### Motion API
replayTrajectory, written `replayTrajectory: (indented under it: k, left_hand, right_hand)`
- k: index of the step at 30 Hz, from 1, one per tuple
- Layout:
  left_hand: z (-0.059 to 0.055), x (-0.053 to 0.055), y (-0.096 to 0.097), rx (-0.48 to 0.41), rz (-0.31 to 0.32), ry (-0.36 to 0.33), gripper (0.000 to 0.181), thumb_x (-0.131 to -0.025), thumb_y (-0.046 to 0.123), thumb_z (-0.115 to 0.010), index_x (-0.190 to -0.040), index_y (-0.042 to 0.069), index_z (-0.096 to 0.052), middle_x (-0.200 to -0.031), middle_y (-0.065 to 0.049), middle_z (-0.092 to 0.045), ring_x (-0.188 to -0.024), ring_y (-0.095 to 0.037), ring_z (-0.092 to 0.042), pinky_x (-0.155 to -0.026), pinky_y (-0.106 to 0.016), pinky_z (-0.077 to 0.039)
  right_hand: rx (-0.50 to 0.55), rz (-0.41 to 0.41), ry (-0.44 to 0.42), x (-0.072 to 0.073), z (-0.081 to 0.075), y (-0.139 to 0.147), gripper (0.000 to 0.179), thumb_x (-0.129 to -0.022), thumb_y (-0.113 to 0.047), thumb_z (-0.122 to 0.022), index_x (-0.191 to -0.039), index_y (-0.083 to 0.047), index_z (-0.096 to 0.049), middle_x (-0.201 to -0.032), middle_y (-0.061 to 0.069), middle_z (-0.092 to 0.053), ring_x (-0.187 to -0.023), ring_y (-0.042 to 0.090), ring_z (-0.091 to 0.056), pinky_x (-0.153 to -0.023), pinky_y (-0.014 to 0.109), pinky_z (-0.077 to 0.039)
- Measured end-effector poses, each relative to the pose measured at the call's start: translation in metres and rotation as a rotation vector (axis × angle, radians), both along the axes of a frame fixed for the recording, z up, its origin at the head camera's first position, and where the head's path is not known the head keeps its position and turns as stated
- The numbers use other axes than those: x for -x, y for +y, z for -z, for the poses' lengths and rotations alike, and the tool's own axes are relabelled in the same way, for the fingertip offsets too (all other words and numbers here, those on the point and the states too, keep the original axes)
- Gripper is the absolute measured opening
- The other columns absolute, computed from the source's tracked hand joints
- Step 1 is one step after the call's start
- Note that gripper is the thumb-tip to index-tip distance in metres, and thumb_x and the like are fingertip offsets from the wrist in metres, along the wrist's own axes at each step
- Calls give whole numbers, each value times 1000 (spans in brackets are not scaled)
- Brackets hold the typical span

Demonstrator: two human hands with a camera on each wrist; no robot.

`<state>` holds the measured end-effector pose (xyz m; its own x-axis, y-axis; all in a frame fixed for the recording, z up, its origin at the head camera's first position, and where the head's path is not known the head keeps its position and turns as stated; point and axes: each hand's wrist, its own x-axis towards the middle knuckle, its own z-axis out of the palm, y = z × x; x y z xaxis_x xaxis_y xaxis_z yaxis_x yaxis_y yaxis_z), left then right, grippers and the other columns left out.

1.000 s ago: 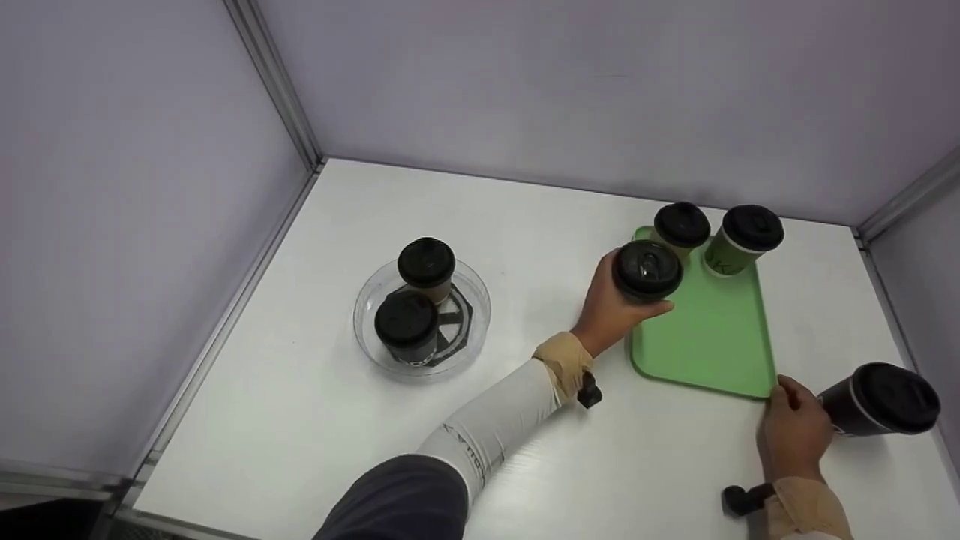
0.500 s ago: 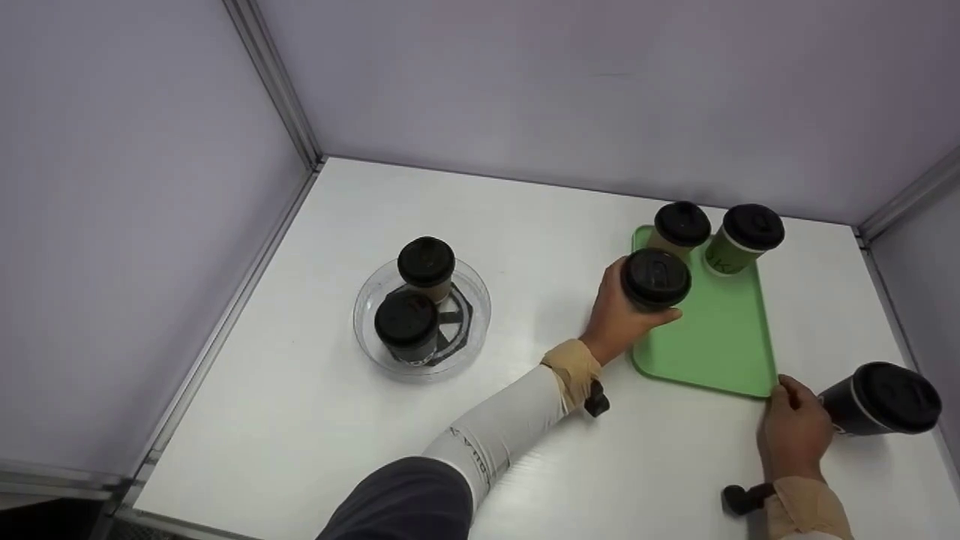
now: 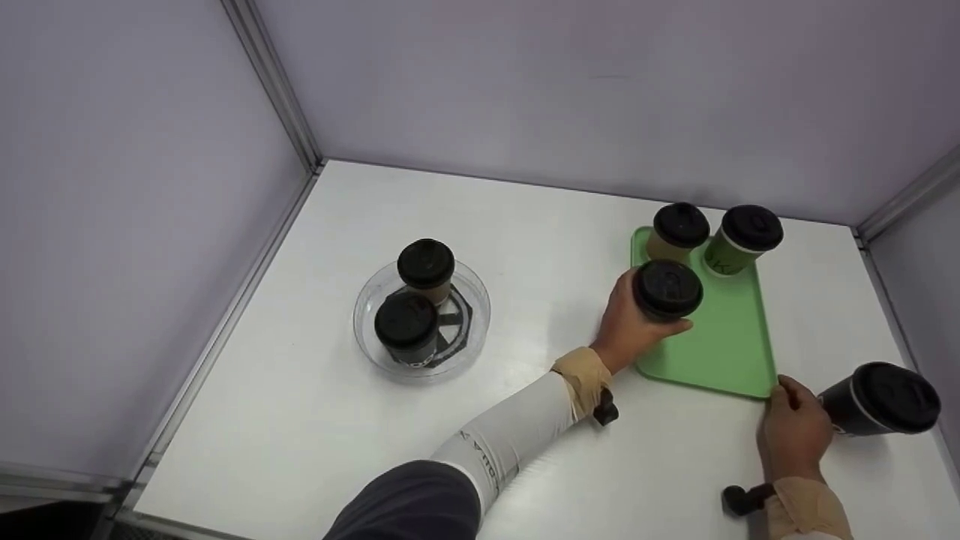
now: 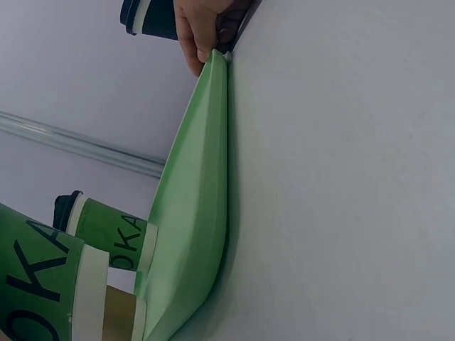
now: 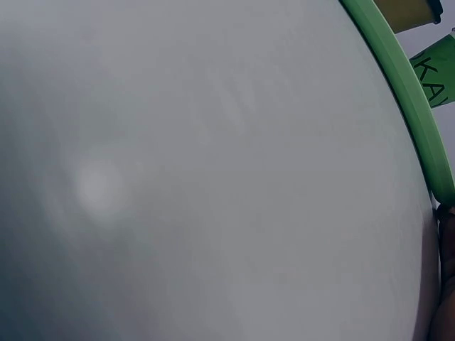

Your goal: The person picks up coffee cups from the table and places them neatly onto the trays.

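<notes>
My left hand (image 3: 628, 328) grips a paper coffee cup (image 3: 667, 289) with a black lid, over the left part of a green tray (image 3: 712, 341). In the left wrist view this cup (image 4: 39, 280) shows a green side with dark letters and a pale base, apart from the tray. At the tray's near right corner, my right hand (image 3: 796, 433) pinches the rim between thumb and fingers. Two lidded cups stand at the tray's far end: a brown cup (image 3: 671, 238) and a green cup (image 3: 731, 255). The right wrist view catches only an edge of the right hand (image 5: 446, 284).
A dark lidded cup (image 3: 855, 406) stands on the table just right of my right hand. To the left, a clear round dish (image 3: 480, 330) holds a brown cup (image 3: 429, 291) and a dark cup (image 3: 409, 346). Walls bound the white table (image 3: 300, 420) at the back and sides.
The left hand has moved right and slightly toward the near side with the held cup, further over the tray. The right hand stays at the tray corner.
</notes>
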<state>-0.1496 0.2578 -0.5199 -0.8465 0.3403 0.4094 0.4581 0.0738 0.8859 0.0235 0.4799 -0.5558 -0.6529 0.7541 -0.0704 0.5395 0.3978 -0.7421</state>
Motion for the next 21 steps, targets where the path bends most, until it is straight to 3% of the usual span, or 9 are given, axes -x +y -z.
replayTrajectory:
  k: [21]
  left_hand:
    - [10,-16,15,88,-24,-3,98,-68,46,-88,-143,12,-35,-134,0,-46,-125,-7,-43,-103,-20,-33]
  right_hand:
    - [21,-8,6,-1,-3,-4,45,-105,-29,-41,-143,-8,-49,-140,18,-51,-129,34,-44,-105,47,-35]
